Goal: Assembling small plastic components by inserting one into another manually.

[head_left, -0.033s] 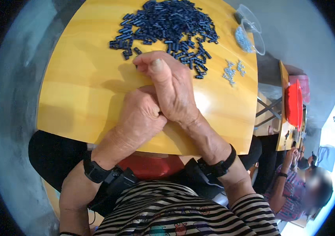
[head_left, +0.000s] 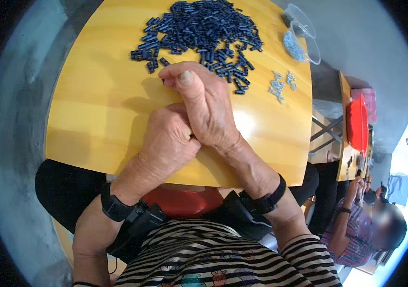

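A yellow table (head_left: 89,115) carries a heap of small black plastic pieces (head_left: 204,26). On the heap's near side, the right hand (head_left: 205,103), thumb raised, touches the curled left hand (head_left: 165,131); their grips are hidden, so I cannot tell what either holds. Right of the heap sits a clear tub (head_left: 313,51); silvery metal fasteners (head_left: 277,88) lie to the heap's lower right.

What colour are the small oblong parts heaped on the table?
The oblong parts look bluish-black; see the head view.

and here's the yellow table (head_left: 89,107), black pieces (head_left: 209,24) heaped thick at the far side, little silver bits (head_left: 277,87) scattered right, clear tubs (head_left: 311,48) by the edge!
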Demonstrator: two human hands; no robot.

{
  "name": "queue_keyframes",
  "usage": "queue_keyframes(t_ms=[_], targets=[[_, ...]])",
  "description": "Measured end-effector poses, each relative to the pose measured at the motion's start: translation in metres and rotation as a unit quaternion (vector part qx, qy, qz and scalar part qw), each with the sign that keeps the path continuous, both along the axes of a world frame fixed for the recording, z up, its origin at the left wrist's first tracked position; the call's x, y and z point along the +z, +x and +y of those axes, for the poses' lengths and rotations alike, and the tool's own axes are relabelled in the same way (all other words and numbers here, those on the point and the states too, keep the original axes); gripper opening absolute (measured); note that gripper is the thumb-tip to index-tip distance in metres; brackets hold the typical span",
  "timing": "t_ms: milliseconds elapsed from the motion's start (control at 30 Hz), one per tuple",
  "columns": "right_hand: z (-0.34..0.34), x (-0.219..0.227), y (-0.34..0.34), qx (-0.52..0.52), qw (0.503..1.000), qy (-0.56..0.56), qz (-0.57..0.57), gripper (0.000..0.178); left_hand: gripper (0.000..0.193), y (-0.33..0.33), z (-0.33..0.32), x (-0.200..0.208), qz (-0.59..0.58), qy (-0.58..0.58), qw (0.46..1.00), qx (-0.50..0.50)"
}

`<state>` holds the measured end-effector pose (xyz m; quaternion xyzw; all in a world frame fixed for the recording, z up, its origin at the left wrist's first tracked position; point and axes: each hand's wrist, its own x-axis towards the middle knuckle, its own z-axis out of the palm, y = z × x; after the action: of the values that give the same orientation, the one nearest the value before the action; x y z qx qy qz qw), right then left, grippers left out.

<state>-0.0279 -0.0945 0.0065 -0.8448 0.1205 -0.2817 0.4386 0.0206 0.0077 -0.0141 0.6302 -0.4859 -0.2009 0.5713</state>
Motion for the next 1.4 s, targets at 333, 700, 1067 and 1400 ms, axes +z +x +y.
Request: queue_keyframes(t_ms=[333, 700, 1067, 1400], targets=[[-0.004, 0.024, -0.034, -0.069, 0.991, 0.109, -0.028, 0.025, 0.01, -0.004, -0.005, 0.003, -0.075, -0.019, 0.997, -0.007], [0.017, 0.036, -0.12, -0.082, 0.99, -0.11, 0.04, 0.027, 0.023, -0.008, -0.005, 0.033, 0.251, 0.151, 0.939, -0.179], [-0.098, 0.043, -0.261, -0.375, 0.926, 0.025, -0.01, 0.028, 0.028, -0.024, -0.004, 0.031, 0.27, 0.165, 0.921, -0.228], [-0.288, -0.044, -0.482, -0.442, 0.81, -0.157, 0.351, 0.042, 0.012, 0.0, -0.016, 0.02, 0.087, 0.018, 0.992, -0.086]])
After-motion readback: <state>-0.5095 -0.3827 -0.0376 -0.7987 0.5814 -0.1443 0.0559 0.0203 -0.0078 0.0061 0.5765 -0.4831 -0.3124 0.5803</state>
